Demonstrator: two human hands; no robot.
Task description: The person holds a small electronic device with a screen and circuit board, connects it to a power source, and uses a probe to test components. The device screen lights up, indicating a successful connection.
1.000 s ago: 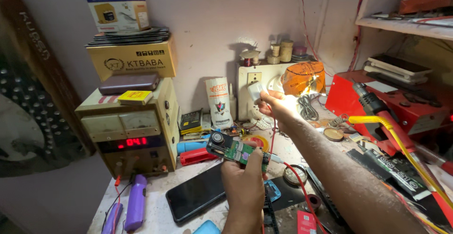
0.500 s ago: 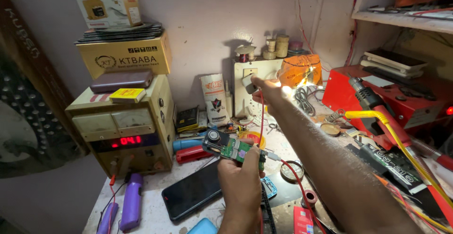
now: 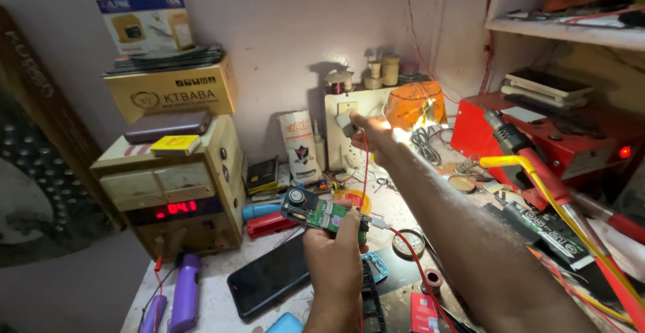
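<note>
Over the middle of the cluttered bench, the left hand [image 3: 334, 252] is clamped around a small green circuit board [image 3: 322, 213], thumb on top, holding it up above a black phone [image 3: 270, 280] that lies face-up on the bench top [image 3: 215, 306]. From the board's right end a red wire [image 3: 403, 245] trails down toward the bench. The right hand [image 3: 373, 133] is stretched far forward, its fingers pinched on a grey plug [image 3: 347, 122] at the white socket box [image 3: 349, 114] against the wall, just beside an orange lamp [image 3: 415, 103]. Left of the board stands a beige power supply [image 3: 176, 192] with a red digit display, and two purple probes [image 3: 176, 299] lie in front of it. To the right, a red case [image 3: 537, 128] stands near a yellow-and-red hot-air handle [image 3: 531, 165].
</note>
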